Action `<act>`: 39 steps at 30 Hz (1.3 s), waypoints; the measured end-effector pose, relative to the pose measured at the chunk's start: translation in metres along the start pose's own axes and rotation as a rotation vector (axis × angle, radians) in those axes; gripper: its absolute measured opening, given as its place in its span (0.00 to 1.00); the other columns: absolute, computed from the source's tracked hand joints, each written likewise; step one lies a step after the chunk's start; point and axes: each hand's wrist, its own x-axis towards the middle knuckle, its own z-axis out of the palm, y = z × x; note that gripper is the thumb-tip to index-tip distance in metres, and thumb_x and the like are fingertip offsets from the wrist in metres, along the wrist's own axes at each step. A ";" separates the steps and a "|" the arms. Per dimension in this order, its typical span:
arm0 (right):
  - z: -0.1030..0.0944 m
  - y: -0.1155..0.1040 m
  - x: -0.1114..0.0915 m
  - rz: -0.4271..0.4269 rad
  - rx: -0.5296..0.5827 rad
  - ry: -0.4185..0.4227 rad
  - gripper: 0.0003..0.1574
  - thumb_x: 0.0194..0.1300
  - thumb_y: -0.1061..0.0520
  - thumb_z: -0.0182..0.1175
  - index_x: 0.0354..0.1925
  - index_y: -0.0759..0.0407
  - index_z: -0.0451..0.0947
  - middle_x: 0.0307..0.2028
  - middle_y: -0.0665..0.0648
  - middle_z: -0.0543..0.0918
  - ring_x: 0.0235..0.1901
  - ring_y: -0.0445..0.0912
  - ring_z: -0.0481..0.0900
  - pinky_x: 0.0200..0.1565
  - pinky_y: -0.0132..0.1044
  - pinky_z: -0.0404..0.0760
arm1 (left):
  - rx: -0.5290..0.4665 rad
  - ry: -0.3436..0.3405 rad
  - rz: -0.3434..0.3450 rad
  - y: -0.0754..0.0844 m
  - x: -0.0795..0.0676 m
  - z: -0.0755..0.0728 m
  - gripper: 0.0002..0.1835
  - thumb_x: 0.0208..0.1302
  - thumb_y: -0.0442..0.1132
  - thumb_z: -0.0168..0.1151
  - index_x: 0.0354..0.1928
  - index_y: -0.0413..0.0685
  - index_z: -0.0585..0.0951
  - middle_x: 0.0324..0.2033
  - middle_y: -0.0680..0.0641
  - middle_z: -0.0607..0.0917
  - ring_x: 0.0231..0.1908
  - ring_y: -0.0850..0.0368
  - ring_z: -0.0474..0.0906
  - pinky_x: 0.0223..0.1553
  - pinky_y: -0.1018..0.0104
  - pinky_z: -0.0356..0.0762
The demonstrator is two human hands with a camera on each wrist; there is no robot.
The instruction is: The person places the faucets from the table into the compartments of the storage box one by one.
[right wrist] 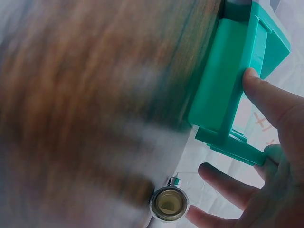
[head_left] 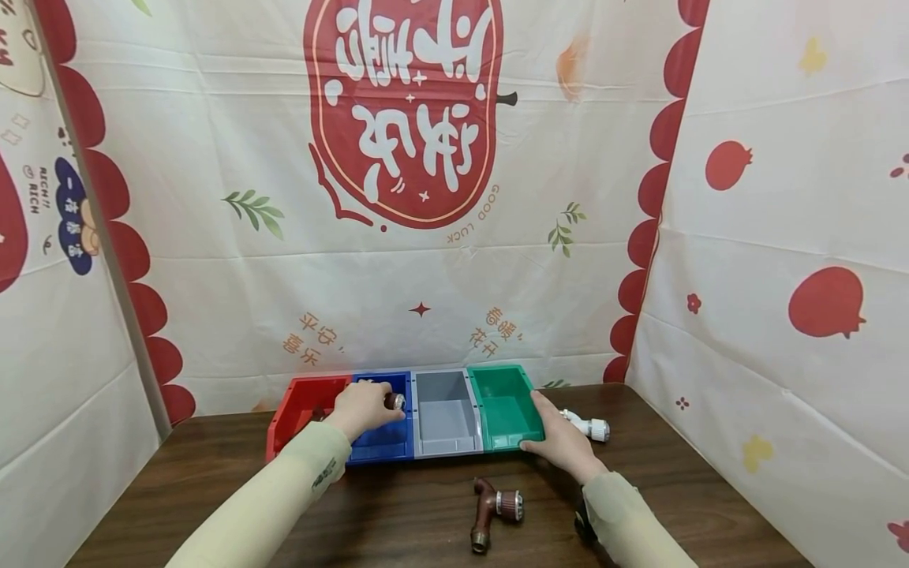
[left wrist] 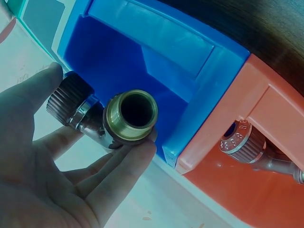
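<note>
My left hand (head_left: 362, 406) grips a dark brown tap (head_left: 394, 401) over the blue bin (head_left: 383, 451). In the left wrist view, the thumb and fingers hold the tap (left wrist: 97, 126) around its ribbed knob and body, its brass threaded end facing the camera. At the green bin's (head_left: 507, 438) right front corner is my right hand (head_left: 564, 442). Seen from the right wrist, its thumb (right wrist: 256, 88) presses the front rim and a finger bends against the side wall, pinching the corner; the other fingers extend beside it.
Another brown tap (head_left: 486, 509) lies on the wooden table (head_left: 412, 513) in front of the bins. A white tap (head_left: 592, 427) sits right of the green bin. The red bin (head_left: 284, 410) holds a brown tap (left wrist: 247, 145); the grey bin (head_left: 447, 426) stands between blue and green.
</note>
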 end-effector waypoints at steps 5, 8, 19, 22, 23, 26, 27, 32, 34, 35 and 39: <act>0.000 0.000 0.000 0.004 0.008 -0.007 0.60 0.56 0.49 0.72 0.75 0.60 0.48 0.72 0.64 0.57 0.65 0.61 0.64 0.58 0.63 0.68 | 0.002 0.002 0.000 0.000 0.003 0.000 0.19 0.54 0.57 0.70 0.39 0.53 0.82 0.30 0.50 0.80 0.33 0.52 0.72 0.31 0.57 0.78; -0.001 0.001 0.000 0.005 0.009 -0.008 0.60 0.56 0.50 0.72 0.75 0.60 0.48 0.72 0.65 0.57 0.65 0.62 0.64 0.57 0.64 0.68 | -0.009 -0.001 -0.002 0.001 0.004 -0.002 0.18 0.55 0.57 0.70 0.38 0.53 0.81 0.29 0.51 0.80 0.32 0.53 0.73 0.29 0.58 0.78; 0.001 0.002 -0.002 0.026 0.012 -0.016 0.61 0.55 0.50 0.73 0.75 0.60 0.48 0.72 0.65 0.56 0.66 0.62 0.63 0.58 0.64 0.67 | 0.010 -0.017 -0.016 0.000 0.011 -0.001 0.19 0.54 0.57 0.70 0.39 0.52 0.82 0.30 0.50 0.81 0.32 0.52 0.73 0.29 0.57 0.79; 0.000 0.002 -0.002 0.022 0.013 -0.012 0.61 0.55 0.50 0.73 0.75 0.60 0.48 0.72 0.65 0.56 0.66 0.62 0.63 0.58 0.64 0.67 | 0.016 -0.018 -0.023 -0.001 0.012 0.001 0.19 0.55 0.57 0.70 0.39 0.52 0.82 0.30 0.50 0.82 0.31 0.53 0.73 0.29 0.57 0.79; 0.000 0.002 -0.002 0.020 0.013 -0.010 0.61 0.55 0.50 0.73 0.75 0.61 0.48 0.72 0.65 0.56 0.65 0.62 0.63 0.58 0.64 0.67 | 0.018 -0.019 -0.024 -0.001 0.012 0.001 0.19 0.55 0.57 0.70 0.39 0.52 0.81 0.30 0.50 0.82 0.31 0.53 0.73 0.29 0.58 0.79; 0.000 0.002 -0.002 0.017 0.013 -0.005 0.61 0.55 0.50 0.73 0.75 0.61 0.48 0.72 0.65 0.57 0.65 0.62 0.64 0.58 0.64 0.68 | 0.023 -0.018 -0.024 -0.001 0.013 0.002 0.19 0.55 0.57 0.69 0.39 0.52 0.81 0.30 0.50 0.81 0.31 0.53 0.73 0.28 0.58 0.78; 0.000 0.003 -0.002 0.014 0.011 -0.003 0.61 0.55 0.50 0.73 0.75 0.61 0.48 0.72 0.65 0.57 0.65 0.62 0.64 0.58 0.63 0.68 | 0.025 -0.019 -0.023 -0.001 0.013 0.002 0.19 0.55 0.57 0.69 0.39 0.53 0.81 0.30 0.50 0.81 0.31 0.53 0.73 0.28 0.58 0.78; 0.000 0.003 -0.001 0.001 0.010 0.000 0.61 0.55 0.51 0.73 0.75 0.61 0.48 0.72 0.65 0.56 0.66 0.61 0.64 0.58 0.62 0.68 | 0.030 -0.017 -0.020 0.000 0.012 0.002 0.18 0.55 0.58 0.69 0.37 0.52 0.81 0.29 0.50 0.80 0.31 0.52 0.72 0.28 0.58 0.78; 0.000 0.002 -0.001 -0.003 0.009 -0.001 0.61 0.55 0.50 0.73 0.75 0.61 0.48 0.72 0.65 0.56 0.66 0.61 0.63 0.58 0.62 0.68 | 0.033 -0.018 -0.019 -0.001 0.011 0.002 0.18 0.55 0.58 0.69 0.37 0.52 0.81 0.29 0.50 0.80 0.31 0.52 0.72 0.28 0.58 0.78; 0.000 0.002 0.000 -0.004 0.011 -0.003 0.61 0.55 0.50 0.73 0.75 0.61 0.48 0.72 0.64 0.56 0.66 0.61 0.63 0.58 0.62 0.68 | 0.036 -0.018 -0.018 -0.001 0.011 0.002 0.19 0.55 0.58 0.69 0.37 0.52 0.81 0.29 0.50 0.80 0.31 0.52 0.72 0.29 0.57 0.78; 0.000 0.002 0.001 -0.004 0.009 -0.006 0.61 0.55 0.50 0.73 0.75 0.61 0.48 0.73 0.64 0.56 0.66 0.61 0.63 0.59 0.61 0.68 | 0.042 -0.014 -0.017 -0.002 0.012 0.004 0.19 0.55 0.58 0.69 0.38 0.52 0.81 0.29 0.50 0.80 0.31 0.52 0.73 0.29 0.57 0.79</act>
